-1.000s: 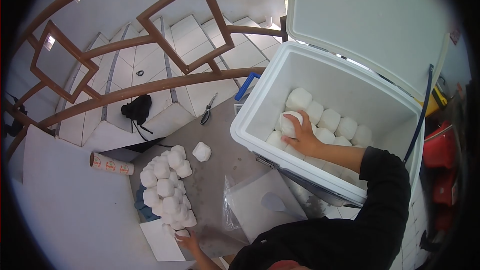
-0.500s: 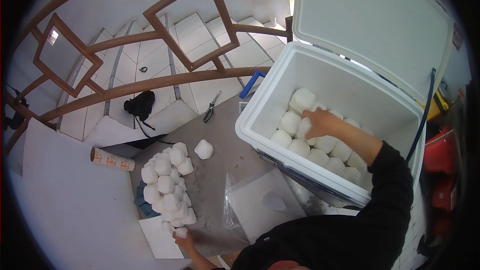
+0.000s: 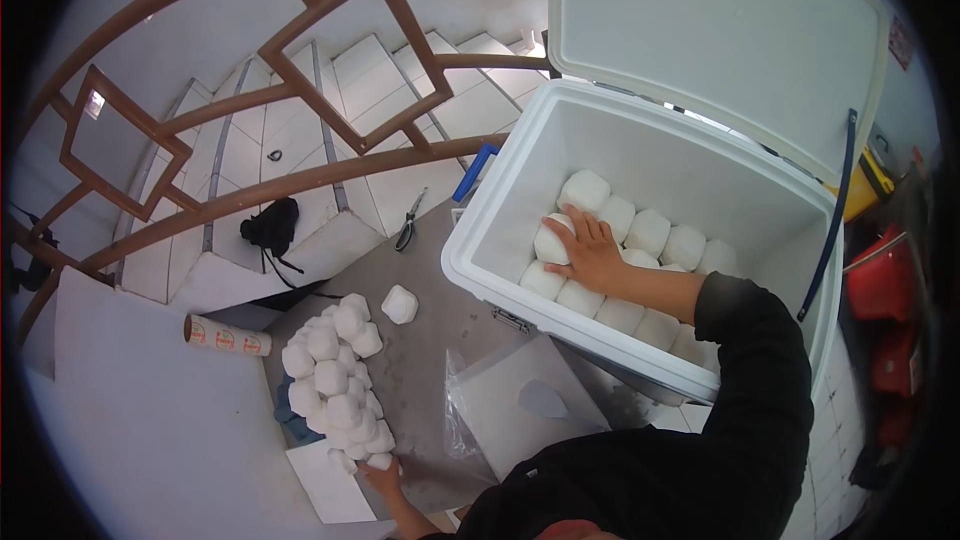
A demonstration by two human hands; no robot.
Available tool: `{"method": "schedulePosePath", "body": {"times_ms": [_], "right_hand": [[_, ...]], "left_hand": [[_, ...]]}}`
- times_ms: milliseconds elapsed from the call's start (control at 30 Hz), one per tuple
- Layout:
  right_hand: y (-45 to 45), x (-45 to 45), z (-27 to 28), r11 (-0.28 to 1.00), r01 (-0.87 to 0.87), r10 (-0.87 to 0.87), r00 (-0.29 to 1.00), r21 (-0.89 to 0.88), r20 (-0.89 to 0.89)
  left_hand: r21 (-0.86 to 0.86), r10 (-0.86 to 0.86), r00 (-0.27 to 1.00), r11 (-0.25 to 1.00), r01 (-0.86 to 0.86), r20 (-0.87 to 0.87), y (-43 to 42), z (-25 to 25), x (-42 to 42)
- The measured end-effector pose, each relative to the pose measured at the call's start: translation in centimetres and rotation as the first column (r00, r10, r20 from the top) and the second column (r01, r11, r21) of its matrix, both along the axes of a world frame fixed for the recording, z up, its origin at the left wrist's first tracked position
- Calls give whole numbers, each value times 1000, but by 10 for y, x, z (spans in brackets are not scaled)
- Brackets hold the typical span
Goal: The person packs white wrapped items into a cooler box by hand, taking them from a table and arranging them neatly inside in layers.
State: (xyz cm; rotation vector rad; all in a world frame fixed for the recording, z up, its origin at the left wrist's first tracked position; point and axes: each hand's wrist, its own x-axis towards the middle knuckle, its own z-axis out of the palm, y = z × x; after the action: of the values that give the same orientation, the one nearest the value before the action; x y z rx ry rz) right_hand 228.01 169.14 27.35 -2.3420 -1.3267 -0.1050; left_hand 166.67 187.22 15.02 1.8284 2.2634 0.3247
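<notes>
My right hand (image 3: 588, 258) is inside the white cooler box (image 3: 480, 275), thumb and fingers around a rounded white lump (image 3: 552, 243) at the box's left side. Another white lump (image 3: 583, 190) sits just behind it, above rows of similar lumps (image 3: 649, 231). Down at the lower left, my left hand (image 3: 385, 481) has its fingers closed on a small-looking white lump (image 3: 380, 461), partly hidden, at the near end of a heap of white lumps (image 3: 342, 410). A single lump (image 3: 400, 305) lies apart on the grey floor. What the lumps are made of I cannot tell.
The cooler's lid (image 3: 715, 35) stands raised, with a dark strap (image 3: 832, 215) at its right. Scissors (image 3: 409, 220), a black bag (image 3: 272, 228) and a cardboard roll (image 3: 228, 336) lie to the left. Clear plastic sheets (image 3: 525, 395) lie before me. A brown railing (image 3: 290, 178) borders the tiled stairs.
My right hand has moved left inside the cooler and now grips the lump at its left side. My left hand stays at the heap's near end. The whole view has shifted slightly.
</notes>
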Motion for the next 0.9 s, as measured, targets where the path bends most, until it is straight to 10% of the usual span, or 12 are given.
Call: {"method": "schedulePosePath", "body": {"times_ms": [200,267,300,433,500,567,633,667,733,900], "right_hand": [[-1,36,-15,935,-326,221,842,137,491],[8,48,-11,941,-338,304,817,-20,490],[6,49,-10,942,-335,307,822,-29,479],[8,54,11,903,-430,402,832,-13,383],[3,51,50,861,-500,449,832,89,326],[4,29,96,786,-483,456,875,387,165],[-1,-18,150,577,-349,781,501,738,-373],[-13,-42,181,609,-353,787,383,710,-484],[-15,-62,196,547,-276,786,494,790,-372],[0,-22,156,592,285,689,306,754,-657]], "left_hand": [[-152,13,964,988,28,266,-12,-8,9],[-108,125,743,992,-71,657,-8,-15,8],[-196,233,597,972,-128,768,-38,91,90],[261,-325,450,945,200,832,-22,193,173],[433,-614,535,789,436,581,-35,264,239],[601,-796,290,596,533,532,-66,316,319],[690,-857,150,491,532,493,-83,331,381],[710,-843,67,490,506,533,-93,331,410],[789,-985,148,156,595,83,-100,319,445],[694,-992,119,56,718,-43,-102,298,424]]}}
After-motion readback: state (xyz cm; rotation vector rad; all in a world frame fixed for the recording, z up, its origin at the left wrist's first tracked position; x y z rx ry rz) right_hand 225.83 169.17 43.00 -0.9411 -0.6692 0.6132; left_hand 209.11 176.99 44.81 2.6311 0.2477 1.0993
